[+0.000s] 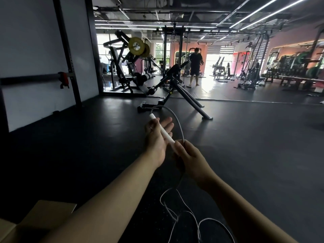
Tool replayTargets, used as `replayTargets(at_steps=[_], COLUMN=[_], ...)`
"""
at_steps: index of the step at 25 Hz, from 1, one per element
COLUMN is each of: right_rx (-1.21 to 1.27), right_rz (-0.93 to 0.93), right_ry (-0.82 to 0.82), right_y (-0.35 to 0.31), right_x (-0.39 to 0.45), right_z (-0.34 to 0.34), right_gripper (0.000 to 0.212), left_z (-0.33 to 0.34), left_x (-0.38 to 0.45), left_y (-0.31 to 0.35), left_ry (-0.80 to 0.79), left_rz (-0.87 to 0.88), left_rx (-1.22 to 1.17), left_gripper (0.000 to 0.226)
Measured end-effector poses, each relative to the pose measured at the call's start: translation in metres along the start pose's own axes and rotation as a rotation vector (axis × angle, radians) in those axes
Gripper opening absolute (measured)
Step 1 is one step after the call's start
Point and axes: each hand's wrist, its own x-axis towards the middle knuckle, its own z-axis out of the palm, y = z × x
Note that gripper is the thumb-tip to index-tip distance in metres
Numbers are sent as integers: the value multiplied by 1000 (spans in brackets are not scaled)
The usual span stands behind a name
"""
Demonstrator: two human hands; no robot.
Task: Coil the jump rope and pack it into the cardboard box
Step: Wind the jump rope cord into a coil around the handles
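A white jump rope handle [162,129] lies slanted across my left hand [157,135], whose palm faces up with the thumb on the handle and the fingers spread. My right hand [190,156] is closed around the handle's near end together with the thin white cord. From the handle's far tip the cord [177,120] arcs up and back to my right hand. More cord [177,216] hangs below and lies in loose loops on the black floor. The cardboard box [35,220] stands open at the bottom left, partly behind my left forearm.
A black bench machine [177,92] stands on the floor ahead. Weight machines and racks fill the back and right. A person [195,64] stands far off. A white wall with a black rack post [67,50] is on the left.
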Motion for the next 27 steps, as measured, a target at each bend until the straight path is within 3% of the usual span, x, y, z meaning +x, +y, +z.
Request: replayTargets(at_steps=[2,4,6,7,8,9,11,15,18,21,23,27], right_rx=[-89,-183,-224,-217,-209,-230,-311,-216,-114,-2,10,28], right_rz=[15,53,90,104,109,96,38,8,9,6,6,-12], right_ry=[-8,-45,-140,-192,-236,-260,-237,-209,-178,-14,51,22], right_y=[0,-2,-6,-8,-11,-13,-14,-19,-22,-20,-15,-6], right_x=[4,9,14,15,15,15,15,10,2,0,-3,-14], right_z=[-9,-18,-24,-25,-26,-28,-31,-40,-47,-66,-73,-47], right_gripper=[26,23,19,14,9,9,14,26,33,36,31,32], left_z=[-17,-39,-48,-44,-38,-31,-19,-15,-22,-30,-32,-15], left_x=[4,8,6,-1,-6,-11,-11,-6,-11,-11,-10,-16], left_y=[0,6,18,29,38,45,52,49,40,34,29,3], left_ry=[93,116,-211,-453,-655,-772,-808,-792,-789,-640,-471,-151], left_rz=[127,421,771,791,666,465,225,195,125,111,73,80], left_rx=[338,854,1406,1586,1690,1704,1654,1633,1468,1227,928,415], left_gripper=[38,74,74,70,65,62,55,29,29,30,29,32])
